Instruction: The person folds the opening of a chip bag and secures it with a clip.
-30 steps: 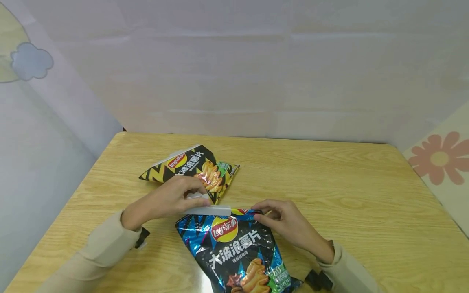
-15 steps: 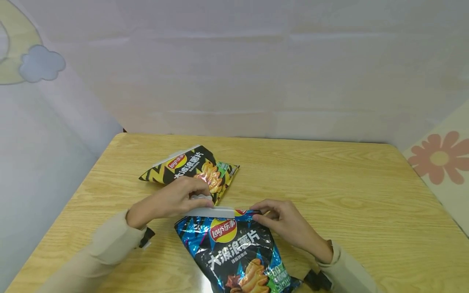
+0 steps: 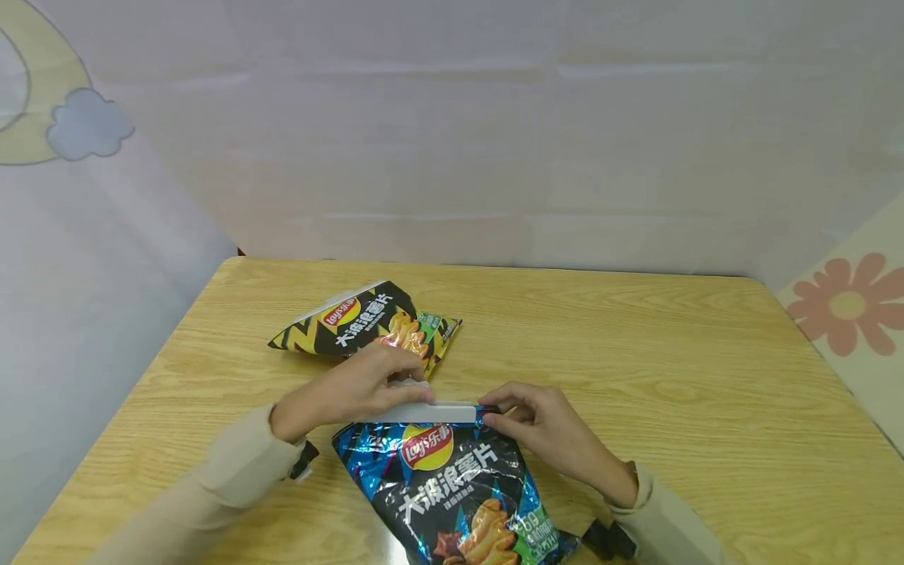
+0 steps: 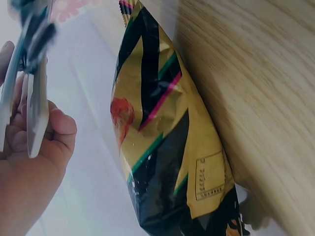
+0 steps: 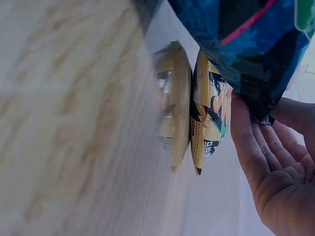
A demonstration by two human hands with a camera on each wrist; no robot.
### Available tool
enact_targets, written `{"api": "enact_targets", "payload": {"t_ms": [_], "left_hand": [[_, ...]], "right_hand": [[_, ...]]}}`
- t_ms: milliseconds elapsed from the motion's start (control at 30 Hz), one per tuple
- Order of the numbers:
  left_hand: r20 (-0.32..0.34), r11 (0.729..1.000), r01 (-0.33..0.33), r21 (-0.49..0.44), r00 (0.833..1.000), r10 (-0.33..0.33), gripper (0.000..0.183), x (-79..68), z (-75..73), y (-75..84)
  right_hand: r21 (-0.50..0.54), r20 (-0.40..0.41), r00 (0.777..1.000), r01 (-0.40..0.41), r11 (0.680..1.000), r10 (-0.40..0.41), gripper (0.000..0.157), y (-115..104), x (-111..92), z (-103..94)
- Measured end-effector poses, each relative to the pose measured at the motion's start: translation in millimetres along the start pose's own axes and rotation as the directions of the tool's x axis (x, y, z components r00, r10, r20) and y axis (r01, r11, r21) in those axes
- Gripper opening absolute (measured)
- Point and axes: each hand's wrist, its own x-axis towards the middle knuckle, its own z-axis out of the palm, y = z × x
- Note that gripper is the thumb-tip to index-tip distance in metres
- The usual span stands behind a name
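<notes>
A blue and black chip bag [image 3: 452, 502] is held by its top edge in front of me. My left hand [image 3: 356, 386] grips a long white bag clip [image 3: 452, 413], which lies along most of that edge. In the left wrist view the clip [image 4: 38, 113] shows two bars with a narrow gap between them. My right hand [image 3: 540, 420] pinches the bag's top right corner between thumb and fingers, right at the clip's end. From the right wrist view, the dark corner of the blue bag [image 5: 251, 73] sits between thumb and forefinger.
Behind my left hand a yellow and black chip bag [image 3: 374, 318] lies on the wooden table [image 3: 671, 377], with a white strip [image 3: 339, 298] along its top edge. A pale wall covering [image 3: 494, 141] rises at the table's back edge.
My left hand and the clip have moved right along the bag's top edge, so the clip's end now reaches my right fingertips. The right hand has hardly moved.
</notes>
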Motion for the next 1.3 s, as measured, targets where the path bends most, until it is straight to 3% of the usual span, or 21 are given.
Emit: {"api": "enact_targets", "payload": {"t_ms": [733, 1200, 1300], "left_hand": [[-0.028, 0.999, -0.042, 0.01, 0.999, 0.042, 0.017, 9.3, 12.1, 2.8], [-0.032, 1.0, -0.023, 0.009, 0.999, 0.023, 0.018, 10.7, 16.2, 2.8], [-0.027, 1.0, 0.006, -0.006, 1.0, -0.006, 0.018, 10.2, 16.2, 3.6]], "right_hand": [[0.05, 0.034, 0.999, -0.027, 0.998, 0.025, 0.026, -4, 1, 0.5], [0.056, 0.035, 0.999, -0.029, 0.998, 0.027, 0.025, -5, 1, -0.2], [0.061, 0.048, 0.998, -0.048, 0.997, 0.045, 0.026, -5, 1, -1.1]]}}
